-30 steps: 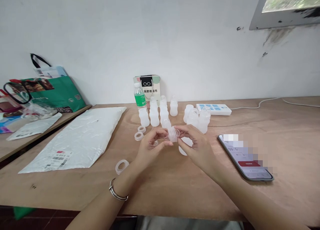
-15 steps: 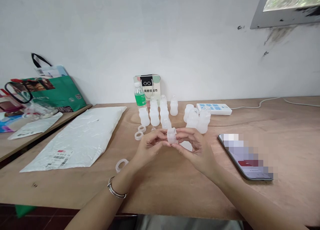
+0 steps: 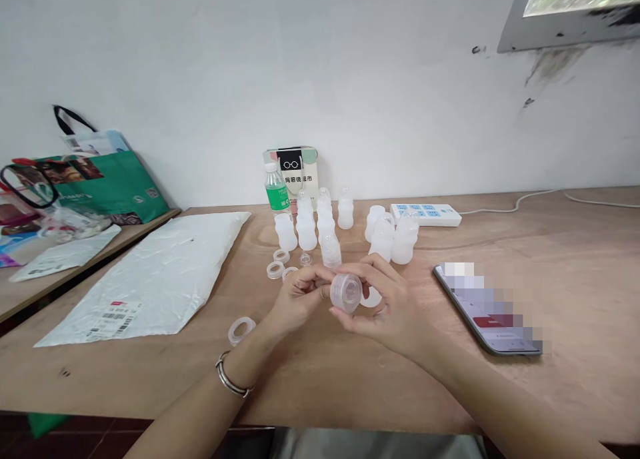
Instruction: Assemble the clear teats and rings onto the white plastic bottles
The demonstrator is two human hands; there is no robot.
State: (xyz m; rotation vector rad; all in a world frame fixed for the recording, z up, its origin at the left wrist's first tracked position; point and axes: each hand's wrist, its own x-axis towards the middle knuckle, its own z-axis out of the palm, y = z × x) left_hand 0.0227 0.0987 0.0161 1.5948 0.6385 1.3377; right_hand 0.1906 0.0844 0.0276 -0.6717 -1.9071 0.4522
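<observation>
Between my hands, above the table, is a translucent bottle collar (image 3: 345, 294) with its round face turned toward me; a clear disc-like piece, apparently a teat's base, fills its opening. My right hand (image 3: 387, 299) is closed round its rim with thumb below and fingers above. My left hand (image 3: 303, 299) pinches at its left side, the fingertips partly hidden behind it. Just beyond stands a baby bottle (image 3: 331, 249) with a clear top. Loose collars (image 3: 275, 269) and a clear teat (image 3: 305, 258) lie left of it, and another collar (image 3: 242, 330) rests near my left wrist.
Several milky bottles (image 3: 306, 229) stand at the back, more (image 3: 404, 242) to the right by a power strip (image 3: 425, 215). A phone (image 3: 487, 312) lies right, a white mailer (image 3: 150, 279) left. A green-labelled water bottle (image 3: 277, 192) stands before a paper bag (image 3: 310, 162).
The collar has been turned from side-on to face me, and sits slightly lower. My right hand has wrapped further round it, and my left fingers have shifted toward its back.
</observation>
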